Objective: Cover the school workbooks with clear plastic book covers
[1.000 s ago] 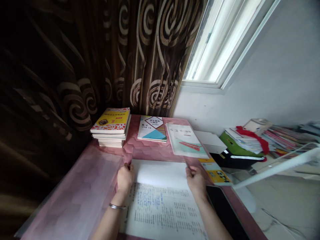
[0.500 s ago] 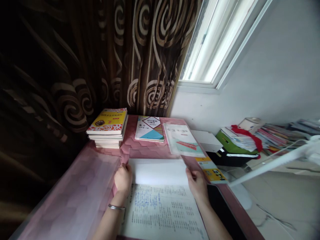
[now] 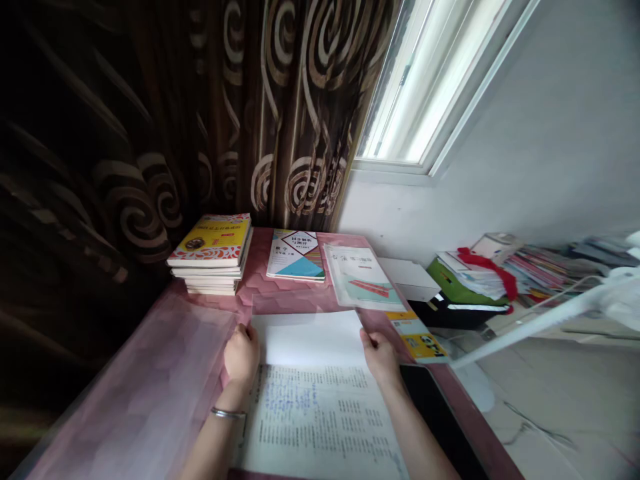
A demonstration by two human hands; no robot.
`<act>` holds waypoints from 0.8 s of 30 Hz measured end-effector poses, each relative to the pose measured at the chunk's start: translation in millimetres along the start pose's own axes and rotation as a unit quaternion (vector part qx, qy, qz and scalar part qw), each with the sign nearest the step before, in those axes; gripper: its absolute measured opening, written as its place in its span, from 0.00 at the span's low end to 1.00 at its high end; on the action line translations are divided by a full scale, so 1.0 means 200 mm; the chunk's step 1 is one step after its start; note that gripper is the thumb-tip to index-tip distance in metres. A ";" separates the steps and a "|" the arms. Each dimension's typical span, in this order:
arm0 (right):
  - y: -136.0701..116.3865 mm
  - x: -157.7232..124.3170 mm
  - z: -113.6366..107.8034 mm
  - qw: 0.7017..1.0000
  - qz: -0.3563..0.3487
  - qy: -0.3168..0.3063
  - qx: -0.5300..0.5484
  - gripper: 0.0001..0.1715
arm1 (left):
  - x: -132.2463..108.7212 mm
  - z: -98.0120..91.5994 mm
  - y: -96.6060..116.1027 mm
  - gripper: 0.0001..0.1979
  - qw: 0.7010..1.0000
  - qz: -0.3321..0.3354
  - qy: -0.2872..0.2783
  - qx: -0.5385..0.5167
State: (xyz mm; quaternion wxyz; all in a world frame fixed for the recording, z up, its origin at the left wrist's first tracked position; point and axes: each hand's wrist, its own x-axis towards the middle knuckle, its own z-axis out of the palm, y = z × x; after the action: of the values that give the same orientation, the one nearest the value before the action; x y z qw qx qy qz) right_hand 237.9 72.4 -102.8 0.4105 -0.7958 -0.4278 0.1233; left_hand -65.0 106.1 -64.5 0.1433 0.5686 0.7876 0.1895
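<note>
An open booklet (image 3: 320, 420) lies in front of me on the pink table cover. Its lower page carries dense print and blue handwriting, while the strip above is a plain white page (image 3: 307, 337). My left hand (image 3: 241, 353), with a silver bangle on the wrist, is closed at the left edge of that white part. At its right edge, my right hand (image 3: 381, 357) pinches with thumb and fingers. Clear plastic film (image 3: 293, 303) shows just beyond the top edge, and a large transparent sheet (image 3: 145, 380) spreads out to the left.
A stack of books (image 3: 213, 247) stands at the back left. Beside it lie a workbook (image 3: 295, 257), a pale green-and-white book (image 3: 363, 280) and a yellow book (image 3: 417, 337). A black flat object (image 3: 440, 420) is under my right forearm. A white lamp arm (image 3: 540, 320) slants at right.
The camera view has shifted slightly. My right hand has come a little to the left along with the booklet's right edge. Both hands keep their hold.
</note>
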 end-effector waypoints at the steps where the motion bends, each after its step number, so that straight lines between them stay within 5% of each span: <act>1: 0.01 0.00 0.01 1.000 -0.001 0.006 -0.006 0.26 | 0.00 0.00 0.00 0.13 1.000 -0.002 -0.001 -0.003; 11: 0.02 -0.01 0.04 1.000 -0.012 0.013 -0.005 0.32 | 0.02 -0.02 -0.06 0.15 0.992 0.006 -0.020 -0.123; 24: -0.01 0.00 0.00 0.993 0.005 -0.021 -0.120 0.20 | 0.02 0.03 -0.04 0.14 0.999 0.022 0.001 -0.040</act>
State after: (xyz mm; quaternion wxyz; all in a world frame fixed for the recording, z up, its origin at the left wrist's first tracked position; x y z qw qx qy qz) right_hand 236.8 73.0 -101.9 0.3022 -0.8387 -0.4440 0.0896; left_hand -69.8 107.7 -72.4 0.1610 0.5798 0.7666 0.2242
